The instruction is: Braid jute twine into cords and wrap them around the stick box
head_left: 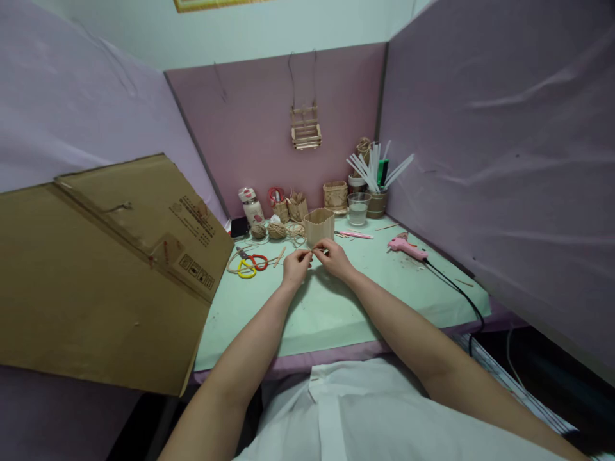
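My left hand (296, 267) and my right hand (332, 257) meet over the middle of the table, both closed in a pinch. Between their fingertips is a thin brown strand (314, 250), mostly hidden, perhaps twine. Just behind my hands stands an open holder made of upright wooden sticks (319, 225). Left of my left hand lie scissors (250, 261) with red and yellow handles, beside a loose length of twine (234, 264) and small wooden sticks (280, 256).
Balls of twine (277, 230), a bottle (251, 206), stick-filled holders (297, 206) and a cup of water (357, 210) line the back. A pink glue gun (407, 246) with a black cord lies right. A large cardboard sheet (120, 275) leans at left. A pink pen-like tool (355, 235) lies behind my right hand.
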A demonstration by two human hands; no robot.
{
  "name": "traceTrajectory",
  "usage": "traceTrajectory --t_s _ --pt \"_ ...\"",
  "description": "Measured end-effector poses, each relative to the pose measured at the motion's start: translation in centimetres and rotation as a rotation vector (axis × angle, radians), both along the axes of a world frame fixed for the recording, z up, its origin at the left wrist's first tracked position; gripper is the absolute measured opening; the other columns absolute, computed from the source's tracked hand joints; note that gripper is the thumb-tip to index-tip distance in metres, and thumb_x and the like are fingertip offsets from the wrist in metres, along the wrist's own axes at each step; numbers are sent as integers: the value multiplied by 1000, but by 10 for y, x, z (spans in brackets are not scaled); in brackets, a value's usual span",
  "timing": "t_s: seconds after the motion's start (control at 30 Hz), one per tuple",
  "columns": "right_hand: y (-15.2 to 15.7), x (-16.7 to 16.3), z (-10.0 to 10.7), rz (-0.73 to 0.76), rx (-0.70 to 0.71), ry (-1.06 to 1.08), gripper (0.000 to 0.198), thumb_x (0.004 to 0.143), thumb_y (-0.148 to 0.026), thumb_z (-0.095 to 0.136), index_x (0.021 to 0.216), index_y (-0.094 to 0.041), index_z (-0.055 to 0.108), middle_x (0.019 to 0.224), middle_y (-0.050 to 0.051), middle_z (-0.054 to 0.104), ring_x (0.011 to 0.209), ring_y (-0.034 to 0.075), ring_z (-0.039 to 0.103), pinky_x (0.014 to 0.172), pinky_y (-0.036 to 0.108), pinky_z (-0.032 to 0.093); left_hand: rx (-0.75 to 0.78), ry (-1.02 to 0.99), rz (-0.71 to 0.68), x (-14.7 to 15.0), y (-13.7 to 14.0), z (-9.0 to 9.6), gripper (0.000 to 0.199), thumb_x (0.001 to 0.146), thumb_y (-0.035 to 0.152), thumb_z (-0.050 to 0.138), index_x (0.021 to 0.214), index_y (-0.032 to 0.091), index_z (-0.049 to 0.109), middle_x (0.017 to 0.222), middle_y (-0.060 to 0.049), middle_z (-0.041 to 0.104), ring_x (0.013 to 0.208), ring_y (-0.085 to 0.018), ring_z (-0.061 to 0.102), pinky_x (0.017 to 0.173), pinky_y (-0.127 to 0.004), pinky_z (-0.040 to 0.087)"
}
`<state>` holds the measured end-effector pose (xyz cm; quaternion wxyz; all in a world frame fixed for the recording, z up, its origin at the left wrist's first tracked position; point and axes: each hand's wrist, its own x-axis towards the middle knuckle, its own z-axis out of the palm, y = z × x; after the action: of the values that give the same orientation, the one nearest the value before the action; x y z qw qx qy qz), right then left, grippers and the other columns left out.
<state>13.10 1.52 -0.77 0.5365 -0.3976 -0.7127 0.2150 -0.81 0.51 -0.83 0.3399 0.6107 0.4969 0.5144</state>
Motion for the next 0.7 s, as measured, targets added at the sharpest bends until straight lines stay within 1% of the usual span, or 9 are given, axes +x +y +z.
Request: traceTrajectory --t_s 0.17,0.33,0.5,0.7 --pt "1 -2 4 55 -269 222 18 69 -36 59 69 -18 58 66 -1 57 65 13 51 62 25 39 -9 7 -12 1 0 0 21 72 31 58 79 14 67 62 -1 62 52 -10 53 55 -22 42" --pt "-2 -1 9 106 -449 360 17 67 -34 58 65 -18 57 60 -1 54 58 11 47 51 22 33 -20 8 -26 2 -1 2 21 72 30 57 79 13 67 61 -1 61 52 -10 52 54 -23 41" --pt "-2 1 10 92 -524 399 19 67 -36 58 67 -17 58 66 0 56 62 11 49 49 20 32 -14 -7 -56 3 -2 2 21 71 30 58 80 13 68 62 -1 60 52 -9 50 52 -22 39" --pt "-2 1 10 68 -509 377 22 67 -38 58 65 -17 57 60 -1 54 59 11 46 50 21 31 4 -1 -93 4 -1 1 21 70 31 59 79 14 68 58 1 57 51 -9 48 51 -22 37"
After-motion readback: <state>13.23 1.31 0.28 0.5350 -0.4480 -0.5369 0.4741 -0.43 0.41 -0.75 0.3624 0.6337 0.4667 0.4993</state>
